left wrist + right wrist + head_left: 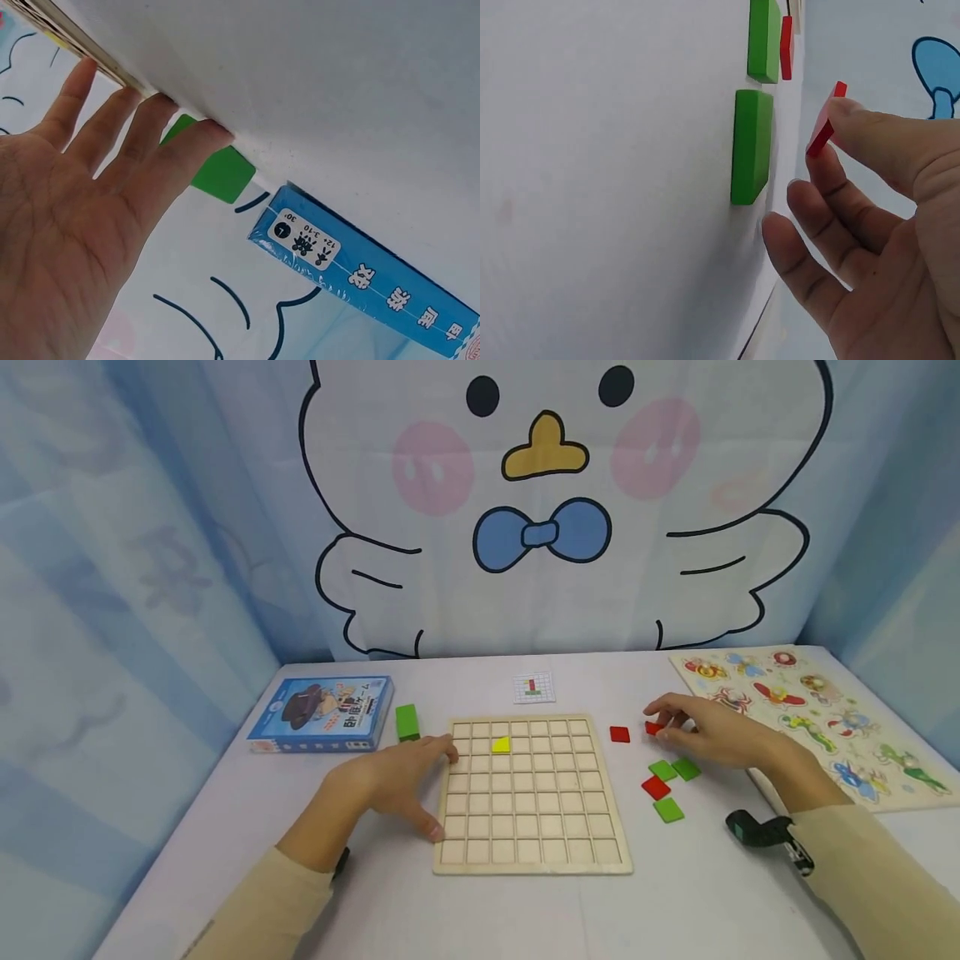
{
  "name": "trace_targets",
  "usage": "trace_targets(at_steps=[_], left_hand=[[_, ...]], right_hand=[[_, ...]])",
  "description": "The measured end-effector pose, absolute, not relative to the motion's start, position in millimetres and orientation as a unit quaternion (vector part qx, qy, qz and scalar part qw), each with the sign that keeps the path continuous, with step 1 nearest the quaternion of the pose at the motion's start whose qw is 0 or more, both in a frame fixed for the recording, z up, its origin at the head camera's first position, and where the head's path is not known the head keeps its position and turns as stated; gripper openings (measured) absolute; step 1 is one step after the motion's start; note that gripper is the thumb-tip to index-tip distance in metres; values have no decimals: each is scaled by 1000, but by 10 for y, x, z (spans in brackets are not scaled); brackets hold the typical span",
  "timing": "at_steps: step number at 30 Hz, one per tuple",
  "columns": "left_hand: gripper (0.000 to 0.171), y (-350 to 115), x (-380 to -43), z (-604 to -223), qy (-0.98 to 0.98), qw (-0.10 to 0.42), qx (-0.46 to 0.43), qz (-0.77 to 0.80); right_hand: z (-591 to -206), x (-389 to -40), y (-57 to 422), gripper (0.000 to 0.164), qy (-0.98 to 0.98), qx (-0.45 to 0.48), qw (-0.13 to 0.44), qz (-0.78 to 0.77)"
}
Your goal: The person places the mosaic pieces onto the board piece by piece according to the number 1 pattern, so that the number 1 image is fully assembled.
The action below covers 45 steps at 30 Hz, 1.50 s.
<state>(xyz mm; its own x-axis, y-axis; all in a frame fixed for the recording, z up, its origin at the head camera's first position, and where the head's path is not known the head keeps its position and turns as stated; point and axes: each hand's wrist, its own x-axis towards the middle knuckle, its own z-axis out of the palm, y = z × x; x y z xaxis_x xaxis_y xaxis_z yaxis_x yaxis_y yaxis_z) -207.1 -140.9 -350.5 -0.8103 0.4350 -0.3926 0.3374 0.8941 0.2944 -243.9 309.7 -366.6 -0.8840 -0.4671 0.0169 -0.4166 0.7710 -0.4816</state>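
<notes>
A wooden grid board (534, 870) lies flat in front of me, with a yellow tile (501, 745) in one of its upper cells. My left hand (401, 778) rests at the board's left edge, thumb and fingers spread along it; the left wrist view shows the fingers (154, 120) extended. Right of the board, my right hand (708, 727) pinches a red tile (827, 120) between thumb and fingertips, tilted, while the other fingers hang loosely curved. Near that hand lie another red tile (619, 734), a lower red tile (656, 787) and several green tiles (668, 811).
A blue game box (322, 714) stands back left, beside a green block (407, 722). Behind the board lies a small card (533, 688) with a grid pattern. A board with cartoon insect pictures (832, 727) lies at the right, partly under the right forearm. A curtain (555, 610) hangs behind.
</notes>
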Motion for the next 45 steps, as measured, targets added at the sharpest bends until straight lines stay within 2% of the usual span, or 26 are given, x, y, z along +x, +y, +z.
trace_targets(at_steps=[4,9,22,35,45], left_hand=[[103,-1381,-2052,-3532,944,237,200,116],[110,-1365,-2050,-3556,947,236,190,104],[105,-1417,-2049,-3551,945,239,212,73],[109,-1421,-2050,-3495,949,242,186,83],[112,-1373,-2101,-3460,948,245,190,78]], right_hand=[[-3659,-2417,3104,30,929,-250,61,-267],[-3574,-2442,3041,29,922,-255,44,-289],[-3548,-2372,2850,27,883,-279,38,-375],[-3367,-2547,2550,28,854,-301,69,-418],[-3339,-2606,2471,28,834,-319,59,-445]])
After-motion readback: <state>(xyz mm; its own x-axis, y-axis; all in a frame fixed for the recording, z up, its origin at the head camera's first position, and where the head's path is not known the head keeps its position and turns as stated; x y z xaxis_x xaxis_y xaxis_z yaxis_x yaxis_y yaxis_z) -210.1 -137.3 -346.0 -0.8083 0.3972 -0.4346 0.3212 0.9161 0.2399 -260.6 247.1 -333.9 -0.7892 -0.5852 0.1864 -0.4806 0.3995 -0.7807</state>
